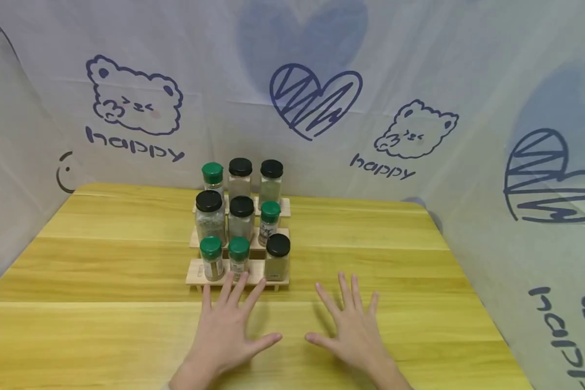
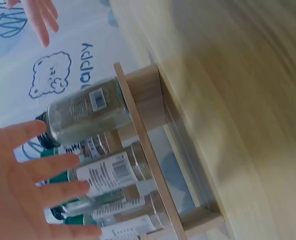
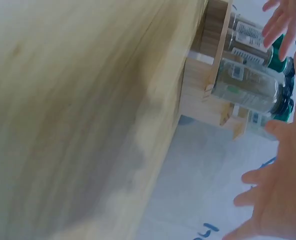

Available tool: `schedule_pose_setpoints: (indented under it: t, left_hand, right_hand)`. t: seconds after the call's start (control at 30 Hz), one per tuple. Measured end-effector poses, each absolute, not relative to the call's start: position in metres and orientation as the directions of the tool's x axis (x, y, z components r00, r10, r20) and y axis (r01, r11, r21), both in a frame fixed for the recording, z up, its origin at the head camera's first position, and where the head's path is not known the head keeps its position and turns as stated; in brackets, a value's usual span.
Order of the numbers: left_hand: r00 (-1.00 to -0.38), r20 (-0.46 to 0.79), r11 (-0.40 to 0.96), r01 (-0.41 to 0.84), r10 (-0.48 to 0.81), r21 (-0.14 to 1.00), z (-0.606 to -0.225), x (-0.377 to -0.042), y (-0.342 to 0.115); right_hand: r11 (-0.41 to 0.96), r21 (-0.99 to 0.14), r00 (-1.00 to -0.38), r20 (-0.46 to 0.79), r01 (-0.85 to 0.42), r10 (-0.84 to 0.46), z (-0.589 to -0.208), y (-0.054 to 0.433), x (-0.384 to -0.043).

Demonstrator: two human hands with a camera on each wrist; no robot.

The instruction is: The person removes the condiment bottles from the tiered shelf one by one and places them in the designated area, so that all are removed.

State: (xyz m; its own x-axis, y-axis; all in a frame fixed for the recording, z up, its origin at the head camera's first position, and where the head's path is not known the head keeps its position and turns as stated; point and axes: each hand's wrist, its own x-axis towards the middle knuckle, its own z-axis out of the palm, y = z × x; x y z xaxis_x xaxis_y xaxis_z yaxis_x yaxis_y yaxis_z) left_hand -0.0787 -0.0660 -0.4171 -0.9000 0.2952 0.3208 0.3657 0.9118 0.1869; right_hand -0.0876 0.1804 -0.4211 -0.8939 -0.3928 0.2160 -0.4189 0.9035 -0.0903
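Observation:
A stepped wooden rack (image 1: 238, 276) stands on the yellow wooden table (image 1: 102, 303) and carries several spice jars with green or black lids on three tiers. My left hand (image 1: 229, 319) lies flat, fingers spread, right in front of the rack, its fingertips at the lowest step below a green-lidded jar (image 1: 238, 257). My right hand (image 1: 348, 319) lies flat and spread on the table, just right of the rack, nearest a black-lidded jar (image 1: 277, 257). Neither hand holds anything. In the left wrist view the fingers (image 2: 48, 167) hover by the labelled jars (image 2: 108, 172). The right wrist view shows the rack (image 3: 210, 90) and the right hand (image 3: 280, 200) beside it.
A pale cloth printed with bears, hearts and "happy" (image 1: 317, 103) walls the table at the back and both sides. The table's far right corner (image 1: 419, 206) is rounded. Bare wood lies left and right of the rack.

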Motion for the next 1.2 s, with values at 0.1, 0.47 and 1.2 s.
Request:
schedule_pose_setpoints:
  t: [0.1, 0.47, 1.2]
  left_hand:
    - [-0.881, 0.357, 0.895, 0.398, 0.312, 0.2, -0.415, -0.08, -0.07]
    - [-0.807, 0.431, 0.814, 0.532, 0.405, 0.232, -0.419, -0.089, -0.087]
    - [-0.639, 0.695, 0.736, 0.635, 0.329, 0.236, -0.416, -0.102, -0.121]
  right_hand:
    - [0.877, -0.152, -0.874, 0.263, -0.456, -0.409, -0.423, 0.183, -0.089]
    - [0.723, -0.511, -0.874, 0.395, -0.464, -0.282, -0.423, 0.185, -0.099]
    - [0.521, -0.681, -0.849, 0.493, -0.514, -0.192, -0.429, 0.176, -0.12]
